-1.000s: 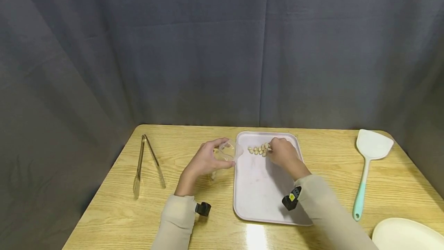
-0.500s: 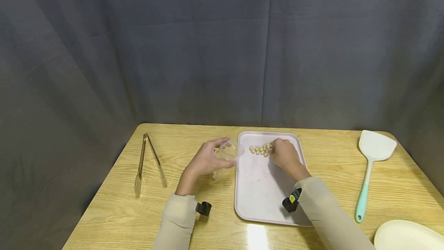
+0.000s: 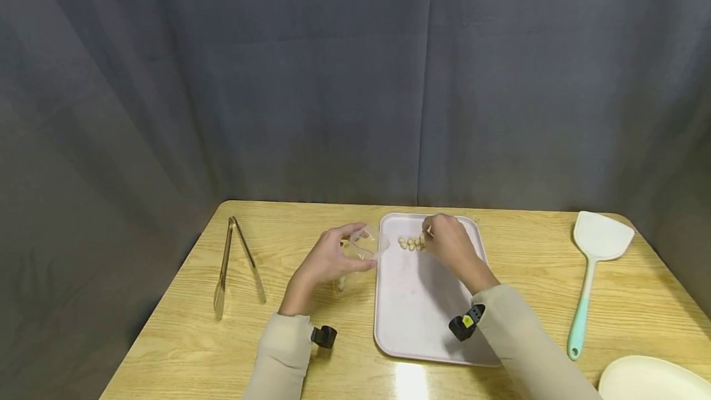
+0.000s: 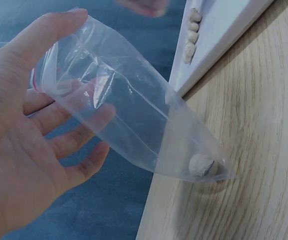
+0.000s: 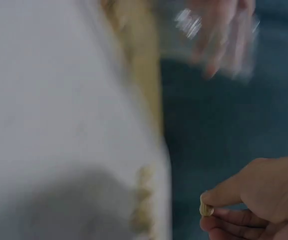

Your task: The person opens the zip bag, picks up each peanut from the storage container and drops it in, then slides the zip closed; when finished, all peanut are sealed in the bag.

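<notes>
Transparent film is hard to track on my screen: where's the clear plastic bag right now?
In the head view, the clear plastic bag is held in the left hand, at the left edge of the pale pink rectangular tray.

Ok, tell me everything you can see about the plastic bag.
The plastic bag is clear, thin-looking and creased, with red by its mouth. The left hand holds the mouth open near the tray. The body slants down to a corner holding at least one pale lump; whether that touches the table is unclear.
</notes>
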Demonstrator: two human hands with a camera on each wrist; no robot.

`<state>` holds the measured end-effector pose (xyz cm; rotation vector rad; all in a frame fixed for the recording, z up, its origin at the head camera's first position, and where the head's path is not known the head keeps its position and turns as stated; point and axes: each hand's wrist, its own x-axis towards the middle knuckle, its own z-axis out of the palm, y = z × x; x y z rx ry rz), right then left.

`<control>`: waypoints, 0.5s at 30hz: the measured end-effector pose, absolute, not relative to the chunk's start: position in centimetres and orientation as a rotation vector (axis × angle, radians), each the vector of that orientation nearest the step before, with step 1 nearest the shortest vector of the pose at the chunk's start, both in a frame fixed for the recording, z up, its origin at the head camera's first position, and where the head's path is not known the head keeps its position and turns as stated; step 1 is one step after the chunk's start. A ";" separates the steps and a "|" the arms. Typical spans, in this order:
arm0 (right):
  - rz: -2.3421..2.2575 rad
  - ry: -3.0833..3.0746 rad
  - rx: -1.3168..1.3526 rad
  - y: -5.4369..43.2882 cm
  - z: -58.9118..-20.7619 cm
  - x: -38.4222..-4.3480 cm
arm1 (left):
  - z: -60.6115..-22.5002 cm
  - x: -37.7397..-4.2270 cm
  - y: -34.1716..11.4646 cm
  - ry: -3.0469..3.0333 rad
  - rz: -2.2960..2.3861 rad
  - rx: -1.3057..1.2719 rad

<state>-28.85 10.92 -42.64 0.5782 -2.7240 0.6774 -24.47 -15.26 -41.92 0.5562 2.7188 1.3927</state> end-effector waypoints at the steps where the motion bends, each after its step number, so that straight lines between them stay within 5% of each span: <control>1: 0.686 -2.687 0.616 10.4 -41.9 -28.5 | -42.0 -24.5 -15.3 2.722 1.397 0.562; 15: 0.814 -2.493 1.000 4.0 -36.6 -24.7 | -41.9 -24.4 -15.5 2.716 1.421 0.598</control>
